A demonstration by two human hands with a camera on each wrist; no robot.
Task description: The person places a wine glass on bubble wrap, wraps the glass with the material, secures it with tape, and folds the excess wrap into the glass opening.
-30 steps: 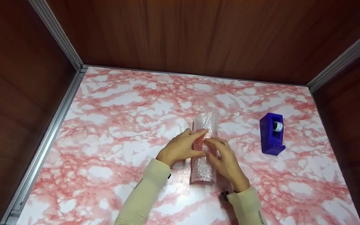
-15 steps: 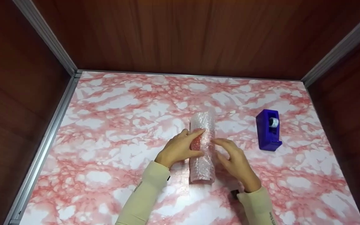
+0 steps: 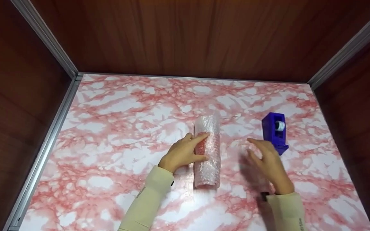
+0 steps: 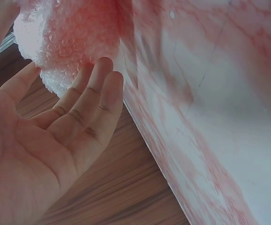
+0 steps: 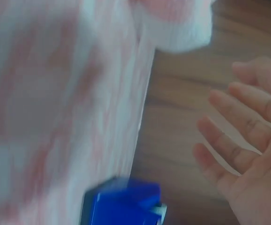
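A roll of clear bubble wrap (image 3: 208, 170) lies lengthwise on the table, with something reddish showing through its middle. My left hand (image 3: 182, 153) rests on it from the left, thumb and forefinger across the top. In the left wrist view the other fingers (image 4: 86, 93) lie loosely extended against the bubble wrap (image 4: 74, 35). My right hand (image 3: 270, 162) is in the air right of the roll, fingers spread and holding nothing. Just beyond it stands a purple-blue tape dispenser (image 3: 273, 130) with a small roll of tape, its lower end close behind the hand.
The table (image 3: 124, 128) has a red and white marbled top. Dark wood-grain panels (image 3: 188, 38) close it in at the back and both sides, with metal rails (image 3: 53, 138) along the edges.
My right hand has left the bubble wrap and moved right, close to the tape dispenser. My left hand has stayed on the roll. The head view has shifted slightly.
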